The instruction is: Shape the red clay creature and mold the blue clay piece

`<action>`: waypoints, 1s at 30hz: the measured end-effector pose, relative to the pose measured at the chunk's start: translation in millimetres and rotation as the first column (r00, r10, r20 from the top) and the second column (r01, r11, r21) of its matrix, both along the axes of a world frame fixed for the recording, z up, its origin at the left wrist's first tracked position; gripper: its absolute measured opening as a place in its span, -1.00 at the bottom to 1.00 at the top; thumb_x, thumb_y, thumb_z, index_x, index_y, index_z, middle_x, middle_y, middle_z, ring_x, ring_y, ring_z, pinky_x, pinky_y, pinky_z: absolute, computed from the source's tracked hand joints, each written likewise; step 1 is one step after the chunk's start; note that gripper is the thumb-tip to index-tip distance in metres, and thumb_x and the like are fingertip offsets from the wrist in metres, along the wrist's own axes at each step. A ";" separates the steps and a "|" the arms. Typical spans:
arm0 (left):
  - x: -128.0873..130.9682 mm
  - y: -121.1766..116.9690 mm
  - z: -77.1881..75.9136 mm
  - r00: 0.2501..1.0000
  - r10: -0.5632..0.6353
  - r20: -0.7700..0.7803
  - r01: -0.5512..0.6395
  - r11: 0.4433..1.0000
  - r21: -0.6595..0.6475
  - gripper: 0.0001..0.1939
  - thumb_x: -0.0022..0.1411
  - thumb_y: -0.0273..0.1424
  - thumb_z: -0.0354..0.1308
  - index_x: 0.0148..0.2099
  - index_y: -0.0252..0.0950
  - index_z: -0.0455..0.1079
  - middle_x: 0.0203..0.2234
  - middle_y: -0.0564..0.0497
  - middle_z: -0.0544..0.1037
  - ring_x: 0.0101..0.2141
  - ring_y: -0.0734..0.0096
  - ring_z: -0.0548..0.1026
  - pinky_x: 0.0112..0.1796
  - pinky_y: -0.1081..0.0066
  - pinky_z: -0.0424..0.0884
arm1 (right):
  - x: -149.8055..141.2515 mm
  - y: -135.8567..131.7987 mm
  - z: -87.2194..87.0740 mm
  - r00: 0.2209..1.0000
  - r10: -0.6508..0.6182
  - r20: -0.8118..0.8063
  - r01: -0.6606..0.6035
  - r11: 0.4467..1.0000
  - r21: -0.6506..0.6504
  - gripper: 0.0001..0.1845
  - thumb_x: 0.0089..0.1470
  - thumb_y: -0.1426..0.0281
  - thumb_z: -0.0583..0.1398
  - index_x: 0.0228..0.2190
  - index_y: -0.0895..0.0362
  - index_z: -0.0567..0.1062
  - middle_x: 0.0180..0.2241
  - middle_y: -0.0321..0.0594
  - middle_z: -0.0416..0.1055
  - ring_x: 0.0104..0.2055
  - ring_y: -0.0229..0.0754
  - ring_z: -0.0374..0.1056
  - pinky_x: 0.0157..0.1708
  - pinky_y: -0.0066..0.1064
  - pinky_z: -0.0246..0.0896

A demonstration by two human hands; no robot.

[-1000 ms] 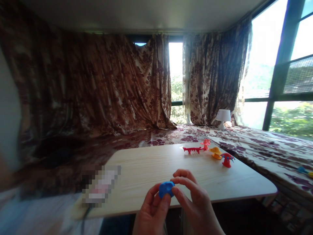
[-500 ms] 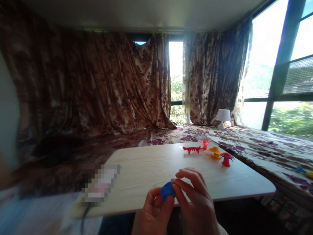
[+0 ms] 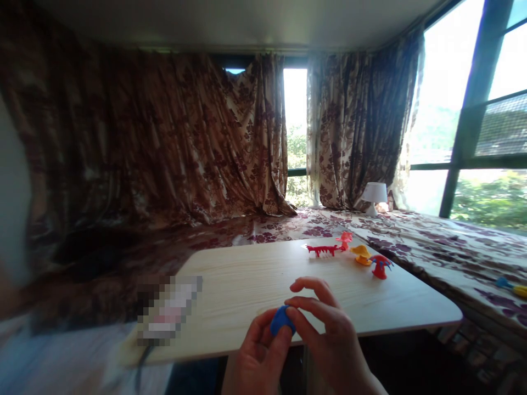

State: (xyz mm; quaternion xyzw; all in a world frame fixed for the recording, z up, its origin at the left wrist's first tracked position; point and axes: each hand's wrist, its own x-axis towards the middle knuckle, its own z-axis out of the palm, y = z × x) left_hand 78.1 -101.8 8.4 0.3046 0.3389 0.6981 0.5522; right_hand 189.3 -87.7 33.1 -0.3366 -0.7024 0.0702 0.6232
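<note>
A small lump of blue modelling clay [image 3: 281, 321] is held just above the near edge of the wooden table [image 3: 230, 285]. My left hand [image 3: 262, 351] grips it from the left, thumb in front and fingers curled behind. From the right, my right hand [image 3: 329, 334] pinches its edge between thumb and index finger, the other fingers raised. Farther back on the table stand several clay figures: a red long-bodied one with legs [image 3: 322, 250], a pinkish-red one [image 3: 344, 240], a yellow mushroom-like one [image 3: 362, 255] and a red mushroom-like one with blue bits [image 3: 381, 267].
A blurred-out object [image 3: 171, 310] with a dark cable lies at the table's left end. Behind the table is a flower-patterned cover [image 3: 313, 222] with a white lamp [image 3: 374, 196] on it. Blue and yellow pieces [image 3: 513, 286] lie at the far right.
The blue clay has turned slightly and looks rounder. My right hand has shifted a little left, its fingers more spread. The figures stay where they were.
</note>
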 end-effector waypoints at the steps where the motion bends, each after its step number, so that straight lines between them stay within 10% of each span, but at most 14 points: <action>1: -0.9 0.3 0.7 0.999 -0.010 0.031 0.010 1.000 0.002 -0.58 -0.31 -0.24 0.49 -0.34 -0.26 0.52 -0.41 -0.02 0.68 -0.33 0.33 0.60 -0.24 0.46 0.47 | 0.2 0.2 -0.6 1.000 -0.011 0.014 0.011 1.000 0.029 -0.84 0.08 0.52 0.20 -0.35 0.04 0.56 -0.18 -0.20 0.41 -0.08 -0.14 0.34 -0.09 -0.35 0.31; 18: -0.4 -6.5 16.7 0.970 -0.056 0.238 0.077 0.994 -0.078 -0.57 -0.42 -0.36 0.53 -0.37 -0.24 0.58 -0.43 0.01 0.69 -0.34 0.45 0.61 -0.27 0.62 0.46 | -1.9 1.2 -13.0 1.000 0.007 -0.006 -0.008 0.998 -0.067 -0.84 0.11 0.44 0.21 -0.27 -0.03 0.55 -0.12 -0.24 0.38 -0.09 -0.17 0.36 -0.09 -0.43 0.33; 30: -3.5 -3.6 12.1 0.976 -0.074 0.207 0.088 0.994 -0.058 -0.60 -0.40 -0.32 0.53 -0.41 -0.27 0.53 -0.49 0.01 0.66 -0.37 0.43 0.60 -0.26 0.57 0.45 | -0.6 2.6 -8.3 0.974 -0.178 0.140 0.121 0.931 0.345 -0.72 0.04 0.65 0.20 -0.26 0.08 0.52 -0.17 -0.17 0.38 -0.03 -0.09 0.24 0.04 -0.20 0.18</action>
